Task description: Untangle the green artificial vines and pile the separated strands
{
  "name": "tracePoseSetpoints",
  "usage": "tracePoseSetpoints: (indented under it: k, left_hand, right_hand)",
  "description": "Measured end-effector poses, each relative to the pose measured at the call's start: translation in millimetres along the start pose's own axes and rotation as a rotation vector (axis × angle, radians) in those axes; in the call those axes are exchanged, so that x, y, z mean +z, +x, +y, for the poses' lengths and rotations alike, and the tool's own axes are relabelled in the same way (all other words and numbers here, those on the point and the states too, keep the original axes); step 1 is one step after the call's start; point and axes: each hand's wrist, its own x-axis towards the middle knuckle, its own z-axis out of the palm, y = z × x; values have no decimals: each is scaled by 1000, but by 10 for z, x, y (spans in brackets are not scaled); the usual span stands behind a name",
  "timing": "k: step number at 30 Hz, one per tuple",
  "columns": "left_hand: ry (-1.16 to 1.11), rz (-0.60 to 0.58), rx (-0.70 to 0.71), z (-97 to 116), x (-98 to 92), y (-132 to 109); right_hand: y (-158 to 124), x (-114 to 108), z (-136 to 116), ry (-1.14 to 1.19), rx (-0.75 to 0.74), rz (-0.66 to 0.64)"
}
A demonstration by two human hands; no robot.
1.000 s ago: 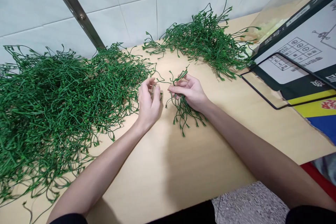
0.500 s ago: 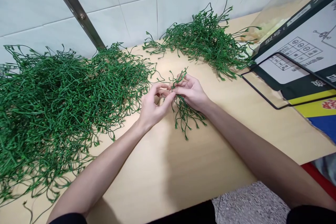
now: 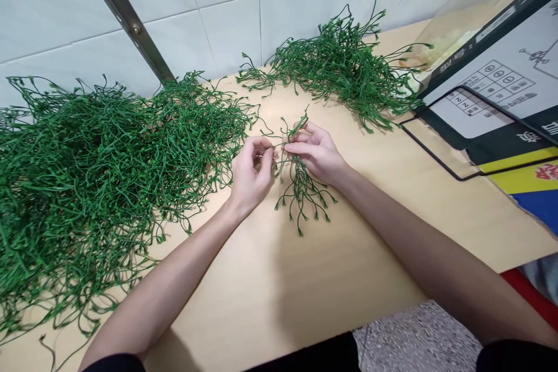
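My right hand (image 3: 317,152) pinches a small bunch of green artificial stems (image 3: 304,192) with tiny bud-like tips, and the bunch fans out below the fingers. Just left of it, my left hand (image 3: 253,167) is closed, thumb against fingertips, on a thin green stem that runs toward the bunch. A narrow gap separates the two hands. Beside my left hand a large tangled heap of the same stems (image 3: 100,174) spreads over the left of the table (image 3: 244,290). Behind my right hand, against the wall, sits a smaller pile of stems (image 3: 340,64).
A printed cardboard box (image 3: 501,87) leans at the right, with a black wire frame (image 3: 440,157) in front of it. A clear container with a dark lid (image 3: 466,11) stands behind the box. A metal post (image 3: 131,23) slants along the tiled wall (image 3: 226,23).
My left hand has drawn a little to the left, away from my right hand, with a stem between its fingers. The hanging bunch has swung slightly left.
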Motion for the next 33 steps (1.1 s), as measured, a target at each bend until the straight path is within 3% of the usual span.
tracePoseSetpoints:
  k: [13,21,27,33]
  left_hand:
    - [19,-9,66,-4,-7,7]
    - [58,-153,47,31,-27,10]
    - [127,-99,155,40,-45,34]
    - [159,-43,80,22,-44,33]
  right_hand:
    - [19,0,40,-34,-47,27]
    - [4,-26,24,10,-13,-39]
    - [-7,-46,-30,39,14,-125]
    - [3,-29,-24,29,11,-74]
